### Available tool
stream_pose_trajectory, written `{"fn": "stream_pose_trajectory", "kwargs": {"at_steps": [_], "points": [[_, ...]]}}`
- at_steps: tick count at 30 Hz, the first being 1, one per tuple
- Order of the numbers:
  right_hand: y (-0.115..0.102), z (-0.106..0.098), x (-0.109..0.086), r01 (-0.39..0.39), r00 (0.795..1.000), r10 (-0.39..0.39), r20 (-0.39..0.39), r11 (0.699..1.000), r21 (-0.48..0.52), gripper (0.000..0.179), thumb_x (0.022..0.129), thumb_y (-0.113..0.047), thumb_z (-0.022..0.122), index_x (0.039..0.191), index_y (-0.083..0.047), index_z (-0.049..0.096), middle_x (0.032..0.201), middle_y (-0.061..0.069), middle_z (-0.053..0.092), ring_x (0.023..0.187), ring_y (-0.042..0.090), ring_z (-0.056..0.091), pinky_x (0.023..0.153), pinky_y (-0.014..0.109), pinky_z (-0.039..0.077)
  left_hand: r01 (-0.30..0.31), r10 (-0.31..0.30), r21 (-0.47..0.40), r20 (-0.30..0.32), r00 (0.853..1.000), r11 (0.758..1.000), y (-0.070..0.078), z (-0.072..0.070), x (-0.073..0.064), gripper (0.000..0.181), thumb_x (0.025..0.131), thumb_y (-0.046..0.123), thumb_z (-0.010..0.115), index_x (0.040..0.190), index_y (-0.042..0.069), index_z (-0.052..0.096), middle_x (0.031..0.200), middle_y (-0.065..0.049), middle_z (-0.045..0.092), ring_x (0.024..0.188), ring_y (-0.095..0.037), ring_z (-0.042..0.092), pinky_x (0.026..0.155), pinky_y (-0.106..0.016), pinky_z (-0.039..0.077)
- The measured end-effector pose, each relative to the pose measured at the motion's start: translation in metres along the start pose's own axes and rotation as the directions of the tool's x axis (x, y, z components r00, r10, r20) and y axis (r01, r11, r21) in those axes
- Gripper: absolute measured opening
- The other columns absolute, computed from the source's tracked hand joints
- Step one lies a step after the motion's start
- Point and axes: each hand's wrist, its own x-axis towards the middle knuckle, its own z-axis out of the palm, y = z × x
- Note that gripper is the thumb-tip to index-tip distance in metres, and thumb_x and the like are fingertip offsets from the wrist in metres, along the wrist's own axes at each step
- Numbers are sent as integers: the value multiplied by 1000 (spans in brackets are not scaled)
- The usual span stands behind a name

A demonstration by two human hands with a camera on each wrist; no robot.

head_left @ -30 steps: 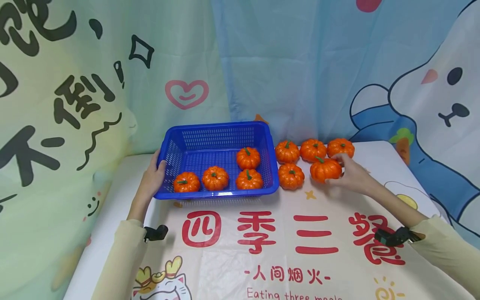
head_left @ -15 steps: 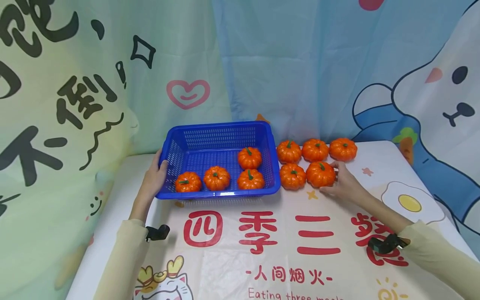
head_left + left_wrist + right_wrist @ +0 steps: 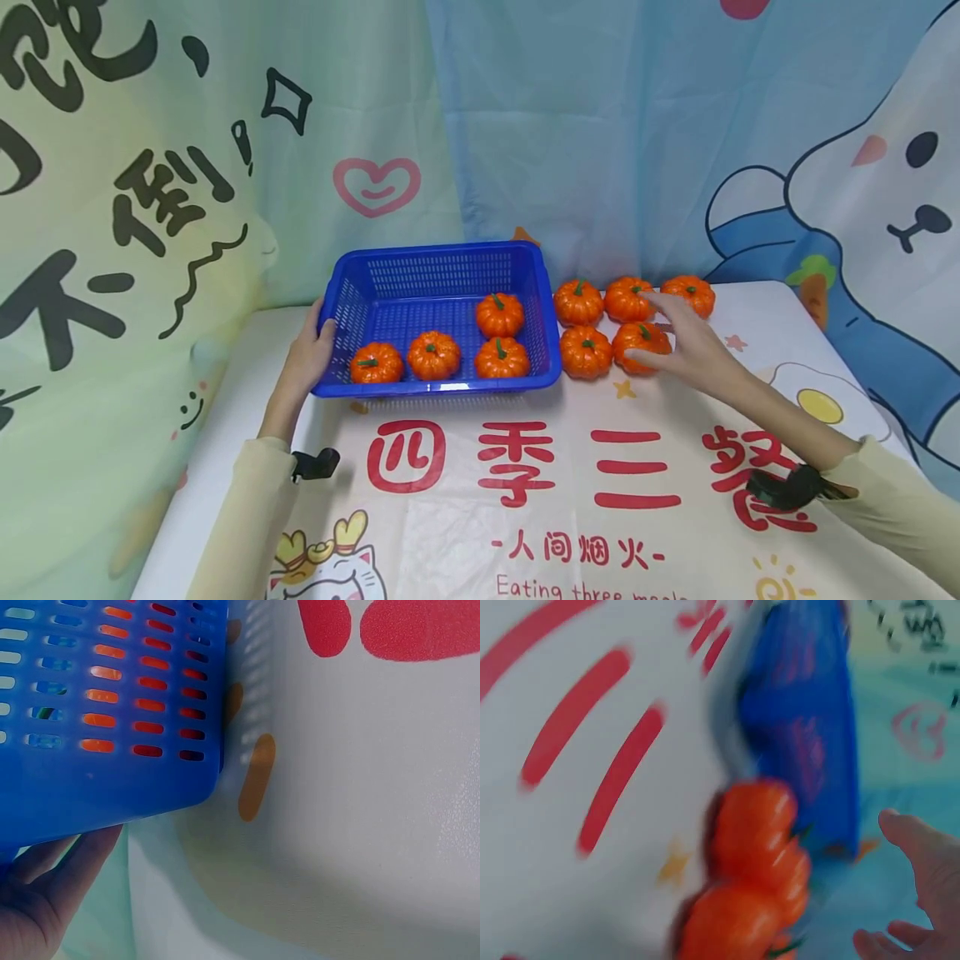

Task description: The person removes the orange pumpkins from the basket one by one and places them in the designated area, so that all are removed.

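A blue plastic basket point(image 3: 442, 387) with slotted walls has several small orange pumpkins point(image 3: 432, 354) in it. My left hand point(image 3: 307, 358) grips its left rim, the fingers point(image 3: 82, 862) lying along the outside of the wall. To the right of the basket, more pumpkins point(image 3: 586, 352) stand in two rows on the table. My right hand point(image 3: 693, 346) is over the right end of these rows, thumb and fingers spread apart and nothing held. It partly covers the front right pumpkin point(image 3: 637, 336) and overlaps the back middle one point(image 3: 627, 298). The right wrist view is blurred.
The table has a printed cloth point(image 3: 555, 454) with large red characters. A patterned curtain point(image 3: 540, 167) hangs right behind the basket and the pumpkins. At the back right end of the rows stands another pumpkin point(image 3: 692, 293).
My right hand has set a pumpkin down beside the front-row one, let go of it and lifted up and back. The left hand has stayed on the basket.
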Motion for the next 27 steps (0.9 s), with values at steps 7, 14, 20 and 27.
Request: {"fn": "stream_pose_trajectory", "kwargs": {"at_steps": [7, 14, 20, 27], "points": [[-40, 10, -2, 59, 987, -72, 141, 994, 97, 58, 82, -20, 77, 133, -6, 55, 136, 17, 55, 130, 38, 47, 97, 60, 46, 5, -4, 8, -8, 1000, 1000, -3, 0, -1, 59, 105, 36, 23, 158, 20, 2, 159, -25, 20, 140, -53, 29, 112, -66, 24], [-81, 32, 13, -6, 951, -79, 298, 962, 273, 49, 87, -25, 72, 131, -8, 59, 132, 15, 61, 119, 33, 60, 90, 42, 56, -13, 13, -2, -21, 1000, 1000, 0, 4, 3, 60, 104, 37, 24, 158, 19, 5, 159, -24, 21, 141, -52, 29, 113, -65, 25], [-143, 74, 68, 8, 884, -152, 441, 950, 311, 51, 89, -29, 70, 135, -10, 57, 137, 13, 58, 120, 31, 61, 94, 38, 54, -10, 10, -7, -14, 1000, 1000, 0, 3, 5, 60, 104, 38, 25, 158, 21, 5, 159, -23, 23, 140, -51, 31, 112, -64, 26], [-198, 152, 149, -36, 748, -118, 654, 975, 218, 57, 91, -25, 68, 143, -13, 49, 145, 12, 51, 106, 26, 68, 90, 32, 56, 1, -1, 3, -41, 999, 1000, -2, 2, 5, 59, 104, 37, 26, 158, 23, 6, 158, -23, 24, 140, -51, 31, 113, -64, 26]]}}
